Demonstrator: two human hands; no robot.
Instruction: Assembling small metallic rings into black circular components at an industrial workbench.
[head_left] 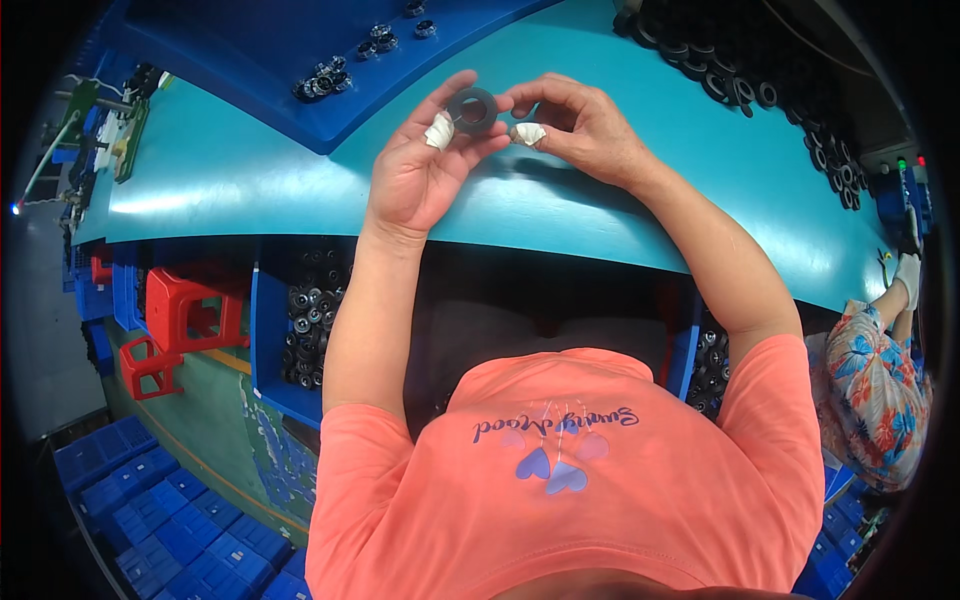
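A dark flat ring (470,94) with a round hole is held up over the near part of the turquoise tabletop (560,205). My left hand (422,165) grips it between the thumb and fingers, palm turned up. From the right, my right hand (580,125) comes close to the ring, its index fingertip at the ring's right edge. The right thumb and index finger are bent toward each other; anything small between their tips is too hard to make out. White wrapping covers both thumbs.
Shiny round parts (325,80) lie in groups on a blue tray (250,60) at the far left. Many dark rings (745,90) are heaped at the far right. Blue bins of round parts (310,310) sit below the table edge. Red stools (185,310) stand left; another person (870,390) is at right.
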